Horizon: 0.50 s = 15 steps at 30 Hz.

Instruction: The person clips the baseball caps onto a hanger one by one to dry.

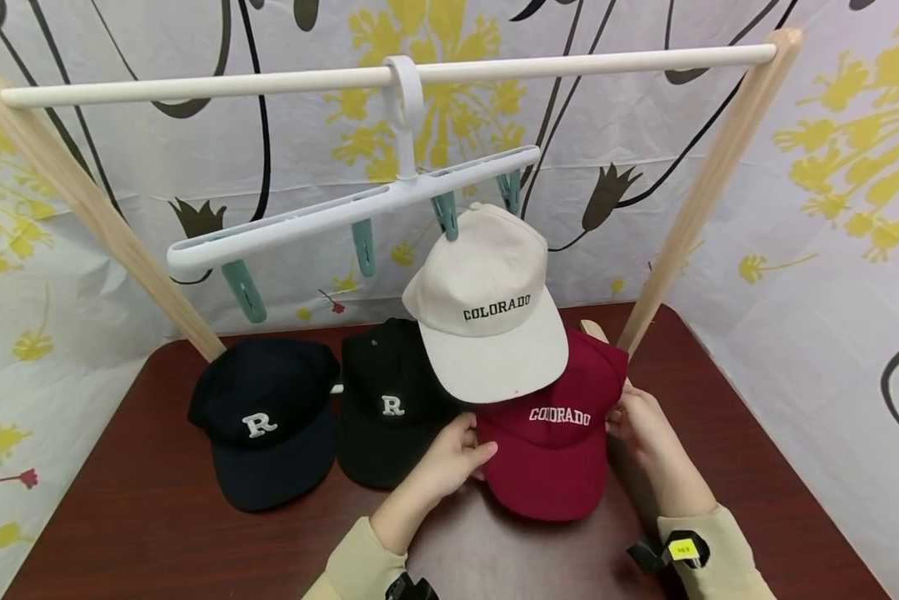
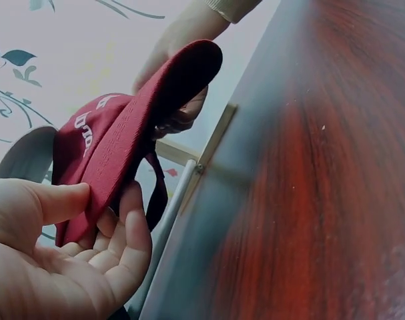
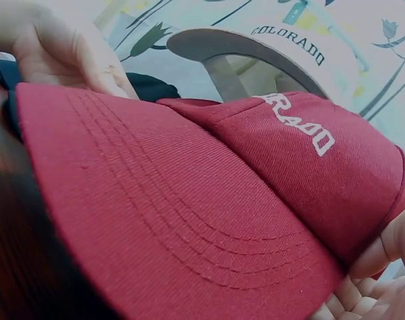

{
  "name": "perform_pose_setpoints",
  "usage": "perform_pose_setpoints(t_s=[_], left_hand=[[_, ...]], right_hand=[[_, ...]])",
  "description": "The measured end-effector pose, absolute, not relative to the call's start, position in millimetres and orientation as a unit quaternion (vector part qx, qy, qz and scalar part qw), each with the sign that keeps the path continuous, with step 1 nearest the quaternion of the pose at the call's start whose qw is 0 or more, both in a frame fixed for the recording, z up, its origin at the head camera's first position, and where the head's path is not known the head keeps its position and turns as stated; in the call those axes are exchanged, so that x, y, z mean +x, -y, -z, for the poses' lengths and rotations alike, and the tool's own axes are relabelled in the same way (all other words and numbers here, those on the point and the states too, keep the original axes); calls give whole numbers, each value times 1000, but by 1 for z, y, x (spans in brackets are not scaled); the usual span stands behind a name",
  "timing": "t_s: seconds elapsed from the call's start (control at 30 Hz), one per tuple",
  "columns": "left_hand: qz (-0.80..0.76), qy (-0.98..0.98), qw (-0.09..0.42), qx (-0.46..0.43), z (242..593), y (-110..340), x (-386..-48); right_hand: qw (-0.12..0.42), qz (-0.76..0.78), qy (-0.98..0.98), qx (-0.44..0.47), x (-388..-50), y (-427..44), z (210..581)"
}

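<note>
maroon baseball cap: matt woven cloth
white baseball cap: matt cloth
clip hanger: smooth plastic
bench: glossy wood-grain

Your left hand pinches the left edge of the red cap, and your right hand grips its right side. In front of you, the white cap hangs from a green clip on the white hanger, overlapping the red cap in your sight. The hanger's hook sits on the rod of the wooden rack. To your left, the black cap and the dark blue cap lie on the desk.
</note>
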State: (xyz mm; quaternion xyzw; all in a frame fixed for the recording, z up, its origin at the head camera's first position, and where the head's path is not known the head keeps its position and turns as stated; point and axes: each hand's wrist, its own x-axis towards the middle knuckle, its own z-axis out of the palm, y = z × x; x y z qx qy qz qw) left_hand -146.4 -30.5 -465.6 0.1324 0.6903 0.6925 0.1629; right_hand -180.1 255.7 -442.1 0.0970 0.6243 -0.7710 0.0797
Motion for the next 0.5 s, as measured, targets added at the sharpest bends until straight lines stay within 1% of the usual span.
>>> perform_pose_setpoints(t_s=[0.23,0.5], left_hand=[[-695,-688,164,134,467,25,-144],[-687,-694,163,142,466,12,-141]], right_hand=[[77,763,-637,81,-178,-263,437],[98,758,-641,72,-174,-280,436]])
